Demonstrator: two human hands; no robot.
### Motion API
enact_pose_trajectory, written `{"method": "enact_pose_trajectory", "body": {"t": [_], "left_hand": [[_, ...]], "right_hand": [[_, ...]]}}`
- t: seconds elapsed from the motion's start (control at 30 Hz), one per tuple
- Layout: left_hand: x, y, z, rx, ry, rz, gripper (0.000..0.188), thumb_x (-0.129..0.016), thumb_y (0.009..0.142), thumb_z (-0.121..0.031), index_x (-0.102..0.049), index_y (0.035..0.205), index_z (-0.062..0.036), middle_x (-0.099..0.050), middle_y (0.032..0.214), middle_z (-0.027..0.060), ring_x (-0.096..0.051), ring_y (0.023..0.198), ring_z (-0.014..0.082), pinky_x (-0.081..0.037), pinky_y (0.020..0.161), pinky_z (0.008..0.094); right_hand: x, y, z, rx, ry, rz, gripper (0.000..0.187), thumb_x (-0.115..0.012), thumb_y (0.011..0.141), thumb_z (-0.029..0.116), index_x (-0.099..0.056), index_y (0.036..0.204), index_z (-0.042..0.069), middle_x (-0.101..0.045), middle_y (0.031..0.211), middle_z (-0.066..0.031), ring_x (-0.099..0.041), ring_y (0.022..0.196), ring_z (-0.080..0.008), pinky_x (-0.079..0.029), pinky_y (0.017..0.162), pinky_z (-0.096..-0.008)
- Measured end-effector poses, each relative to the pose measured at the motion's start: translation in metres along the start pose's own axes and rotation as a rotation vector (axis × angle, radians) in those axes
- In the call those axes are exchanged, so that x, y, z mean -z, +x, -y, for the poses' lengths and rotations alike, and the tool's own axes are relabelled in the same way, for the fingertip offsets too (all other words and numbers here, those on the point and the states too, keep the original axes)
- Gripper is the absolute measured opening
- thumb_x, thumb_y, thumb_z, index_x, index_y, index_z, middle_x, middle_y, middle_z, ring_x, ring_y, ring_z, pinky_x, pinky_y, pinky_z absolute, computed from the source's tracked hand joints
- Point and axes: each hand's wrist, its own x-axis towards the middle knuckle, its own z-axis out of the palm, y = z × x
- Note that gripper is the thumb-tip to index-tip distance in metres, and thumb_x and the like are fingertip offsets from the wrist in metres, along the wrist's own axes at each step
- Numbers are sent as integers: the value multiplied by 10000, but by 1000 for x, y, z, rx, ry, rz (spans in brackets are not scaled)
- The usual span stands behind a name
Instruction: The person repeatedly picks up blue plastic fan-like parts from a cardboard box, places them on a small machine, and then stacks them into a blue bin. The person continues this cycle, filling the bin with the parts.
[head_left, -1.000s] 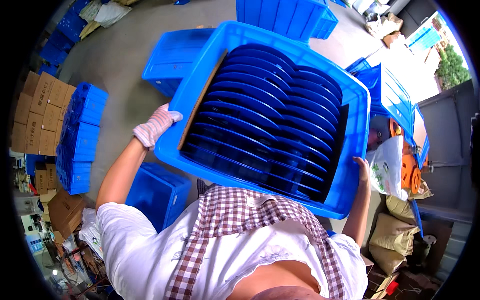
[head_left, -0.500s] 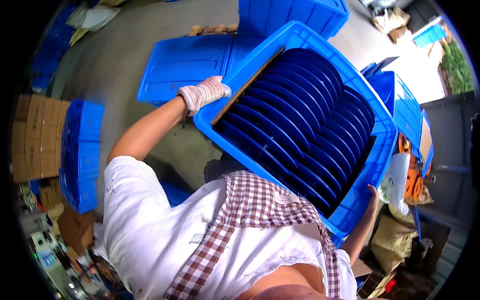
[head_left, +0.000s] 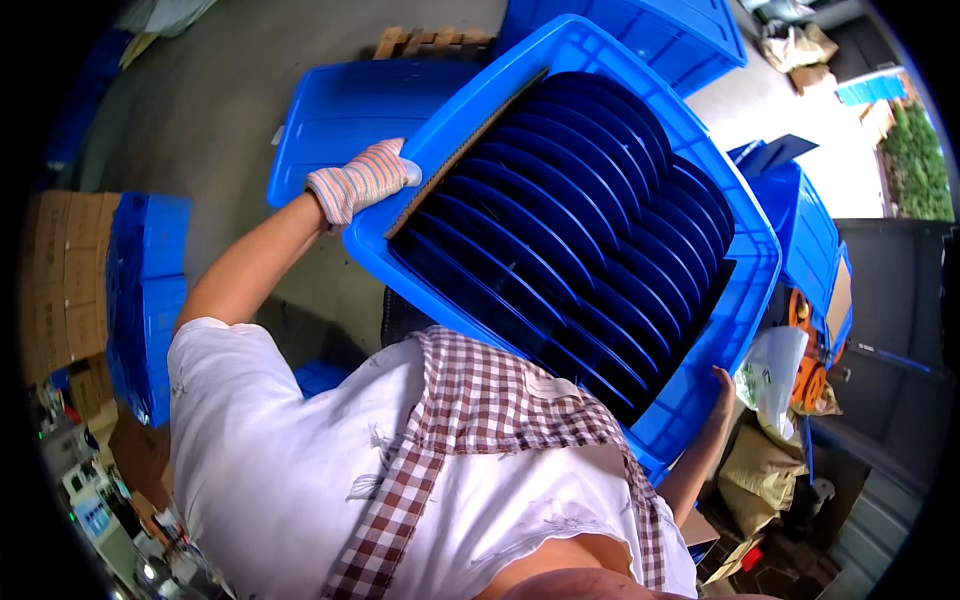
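A large blue plastic crate (head_left: 690, 408) is held tilted in front of my body. Two overlapping rows of dark blue round discs (head_left: 560, 195) stand on edge inside it, with a cardboard strip (head_left: 466, 152) along the left inner wall. My left hand (head_left: 366, 184), in a striped knit glove, is closed on the crate's left rim. At the crate's lower right side, my right hand (head_left: 723, 390) holds the outer wall; its thumb side shows, and the rest of the fingers are hidden.
Beyond the crate are a blue lidded box (head_left: 350, 110), another blue box (head_left: 665, 40) and a wooden pallet (head_left: 440, 40). Left stand cardboard cartons (head_left: 75, 270) and blue crates (head_left: 150, 290). At right are a blue bin (head_left: 795, 210), an orange machine part (head_left: 808, 380) and a sack (head_left: 755, 480).
The crate and both hands have shifted slightly left in the view, and the surroundings have shifted too. Both hands keep their hold.
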Motion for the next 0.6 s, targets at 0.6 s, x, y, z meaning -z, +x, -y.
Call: {"method": "enact_pose_trajectory", "body": {"t": [0.6], "left_hand": [[-96,-264,90,234,-615,-617,360,-542,777,-79,-557,1131,-10,-620,899,92,-606,741,176,-523,649,339]], "right_hand": [[-127,111,99,427,-130,683,267,-557,827,229,-661,943,11,-649,821,-83,-615,715,-173,-491,672,-282]]}}
